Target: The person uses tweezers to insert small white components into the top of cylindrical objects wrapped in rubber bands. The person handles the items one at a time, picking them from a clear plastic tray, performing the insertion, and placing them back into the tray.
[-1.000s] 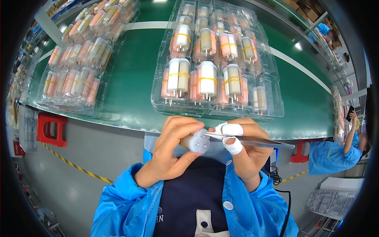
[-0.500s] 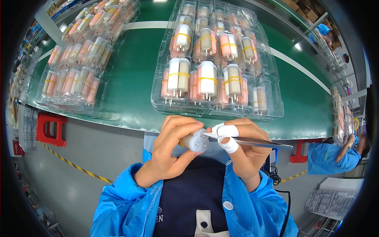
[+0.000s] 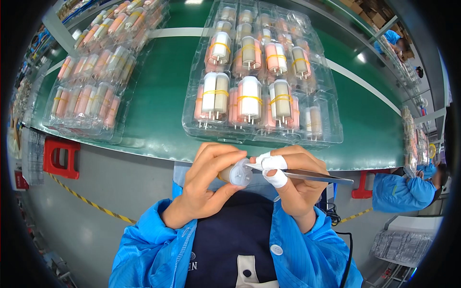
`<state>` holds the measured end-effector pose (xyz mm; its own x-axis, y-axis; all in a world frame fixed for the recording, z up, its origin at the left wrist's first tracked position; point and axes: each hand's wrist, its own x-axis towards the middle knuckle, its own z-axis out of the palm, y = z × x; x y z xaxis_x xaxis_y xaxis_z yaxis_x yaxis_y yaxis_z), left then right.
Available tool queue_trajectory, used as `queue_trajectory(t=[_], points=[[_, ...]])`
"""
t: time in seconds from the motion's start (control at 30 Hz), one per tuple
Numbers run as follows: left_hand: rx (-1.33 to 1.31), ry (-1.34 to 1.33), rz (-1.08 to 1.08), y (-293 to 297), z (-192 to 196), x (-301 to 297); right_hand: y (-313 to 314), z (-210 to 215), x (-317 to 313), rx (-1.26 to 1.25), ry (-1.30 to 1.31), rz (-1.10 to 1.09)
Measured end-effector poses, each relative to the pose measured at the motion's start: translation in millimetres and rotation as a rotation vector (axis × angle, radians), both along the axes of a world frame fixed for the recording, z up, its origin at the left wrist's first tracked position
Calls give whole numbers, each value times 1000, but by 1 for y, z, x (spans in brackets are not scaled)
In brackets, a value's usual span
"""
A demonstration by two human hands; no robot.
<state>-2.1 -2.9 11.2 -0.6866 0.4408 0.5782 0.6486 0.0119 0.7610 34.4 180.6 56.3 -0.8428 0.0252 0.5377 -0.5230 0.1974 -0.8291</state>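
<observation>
My left hand (image 3: 201, 187) is closed around a short cylinder (image 3: 241, 175), its translucent white end cap turned to the right; part of a yellow band shows at the cylinder's side. Steel tweezers (image 3: 319, 177) are pinched in my right hand (image 3: 303, 189), whose thumb and forefinger are wrapped in white tape. The tweezer tips point left and reach the upper edge of the cap. Whether they grip anything there is too small to tell. Both hands are in front of my body, just off the near edge of the green table (image 3: 158, 127).
Beyond my hands a clear plastic tray (image 3: 333, 117) holds several yellow-banded bundles of white, grey and pink cylinders. More filled trays (image 3: 86, 126) stand at the left. A red stool (image 3: 72, 158) is on the floor at left. A person in blue (image 3: 403, 192) works at the right.
The tweezer tips and right fingers have shifted very slightly left at the cap. The left hand keeps its hold, with the cap turned slightly. At the right, the other person's arm has moved.
</observation>
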Motion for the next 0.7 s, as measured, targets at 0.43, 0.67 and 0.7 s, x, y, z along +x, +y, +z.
queue_trajectory(t=[0.43, 0.67, 0.7], points=[[0, 24, 23, 1, 3, -1, 1, -4, -2, -51, 14, 12], [-2, 25, 32, 1, 4, 0, -2, -5, -2, -81, 14, -5], [-2, 37, 37, 1, 4, -1, -3, -5, -2, -78, 15, -12]])
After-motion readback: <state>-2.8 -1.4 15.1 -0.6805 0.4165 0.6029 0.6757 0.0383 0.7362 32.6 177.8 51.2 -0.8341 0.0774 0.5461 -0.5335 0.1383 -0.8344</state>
